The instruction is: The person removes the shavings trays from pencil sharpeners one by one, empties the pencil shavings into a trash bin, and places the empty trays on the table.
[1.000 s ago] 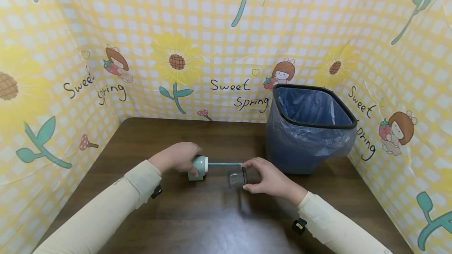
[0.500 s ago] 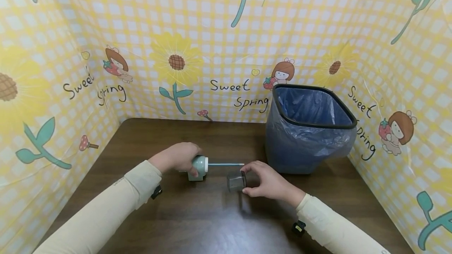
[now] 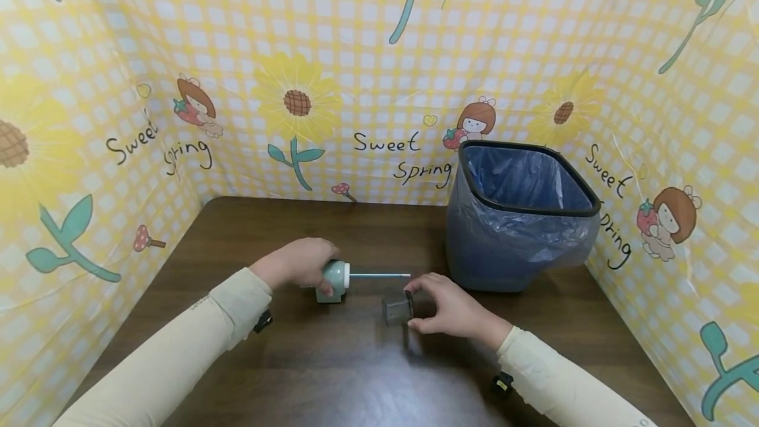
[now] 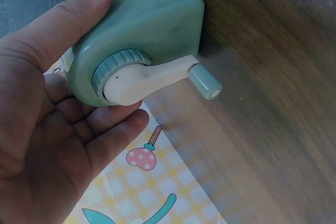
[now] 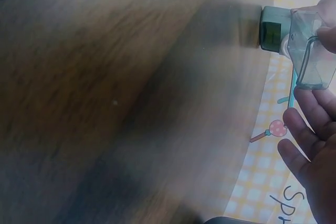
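My left hand (image 3: 302, 266) grips a green crank pencil sharpener (image 3: 337, 277) above or on the table; I cannot tell which. In the left wrist view its pale crank (image 4: 152, 80) with a green knob points away from the palm, and the thumb lies across the body. A blue pencil (image 3: 379, 275) sticks out of the sharpener's white front toward the right. Thumb and fingers of my right hand (image 3: 453, 307) pinch a clear grey shavings box (image 3: 396, 309), held tilted just below the pencil's free end and apart from the sharpener. Its contents are hard to make out.
A bin (image 3: 522, 229) lined with a blue plastic bag stands at the back right, its black-rimmed mouth facing up. The dark wooden table (image 3: 332, 368) is bordered by yellow checked cloth walls (image 3: 379, 84) on the left, back and right.
My right hand has lowered a little with the shavings box, away from the pencil's end, and the box has tilted slightly. The left hand and sharpener have stayed put.
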Demonstrator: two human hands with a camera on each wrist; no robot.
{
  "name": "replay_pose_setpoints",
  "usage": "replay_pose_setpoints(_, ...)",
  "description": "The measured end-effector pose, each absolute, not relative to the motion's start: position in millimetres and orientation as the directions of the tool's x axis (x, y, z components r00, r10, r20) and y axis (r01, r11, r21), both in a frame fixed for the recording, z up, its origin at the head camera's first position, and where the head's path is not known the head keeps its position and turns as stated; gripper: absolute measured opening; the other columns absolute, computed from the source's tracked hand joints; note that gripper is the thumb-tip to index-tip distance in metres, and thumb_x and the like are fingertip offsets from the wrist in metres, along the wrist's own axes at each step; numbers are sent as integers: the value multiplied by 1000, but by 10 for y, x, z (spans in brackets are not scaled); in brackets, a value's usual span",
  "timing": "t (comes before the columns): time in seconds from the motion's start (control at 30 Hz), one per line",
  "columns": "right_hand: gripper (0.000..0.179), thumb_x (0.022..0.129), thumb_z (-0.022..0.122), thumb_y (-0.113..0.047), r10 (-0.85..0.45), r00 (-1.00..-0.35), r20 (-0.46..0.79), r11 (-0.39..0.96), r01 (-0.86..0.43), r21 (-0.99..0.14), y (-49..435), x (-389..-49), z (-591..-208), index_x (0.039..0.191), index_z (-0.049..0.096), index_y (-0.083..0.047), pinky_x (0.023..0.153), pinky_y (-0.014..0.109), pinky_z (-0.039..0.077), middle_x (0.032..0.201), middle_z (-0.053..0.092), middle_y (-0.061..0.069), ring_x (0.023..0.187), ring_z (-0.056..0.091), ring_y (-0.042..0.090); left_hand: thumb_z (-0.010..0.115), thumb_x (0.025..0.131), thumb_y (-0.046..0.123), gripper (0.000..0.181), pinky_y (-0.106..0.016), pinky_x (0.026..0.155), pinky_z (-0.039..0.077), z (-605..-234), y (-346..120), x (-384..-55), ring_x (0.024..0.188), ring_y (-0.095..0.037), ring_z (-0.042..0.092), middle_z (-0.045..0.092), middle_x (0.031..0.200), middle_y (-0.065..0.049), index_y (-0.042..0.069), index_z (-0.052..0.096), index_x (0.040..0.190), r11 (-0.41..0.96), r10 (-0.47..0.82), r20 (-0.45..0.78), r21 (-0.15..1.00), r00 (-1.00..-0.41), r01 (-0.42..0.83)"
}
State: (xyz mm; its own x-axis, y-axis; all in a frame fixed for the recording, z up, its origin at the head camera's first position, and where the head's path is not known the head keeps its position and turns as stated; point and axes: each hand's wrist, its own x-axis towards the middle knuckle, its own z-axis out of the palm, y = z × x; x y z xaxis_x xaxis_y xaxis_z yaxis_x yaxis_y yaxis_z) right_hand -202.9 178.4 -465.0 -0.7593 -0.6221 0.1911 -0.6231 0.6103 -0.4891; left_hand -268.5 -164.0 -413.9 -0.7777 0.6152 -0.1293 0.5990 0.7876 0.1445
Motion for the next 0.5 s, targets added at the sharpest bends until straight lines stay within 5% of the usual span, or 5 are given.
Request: replay_pose_setpoints(0.5, 51, 80, 85, -38, -636, -752, 175, 628, -636, -448, 1776, -2012, -4734, 123, 67, -18, 100, 36, 50, 119, 66, -8, 115, 58, 9, 91, 75, 42, 69, -39, 84, 55, -4133, -1637, -2682, 93, -15, 62, 70, 118, -5, 6, 67, 129, 802, 596, -155, 161, -788, 575)
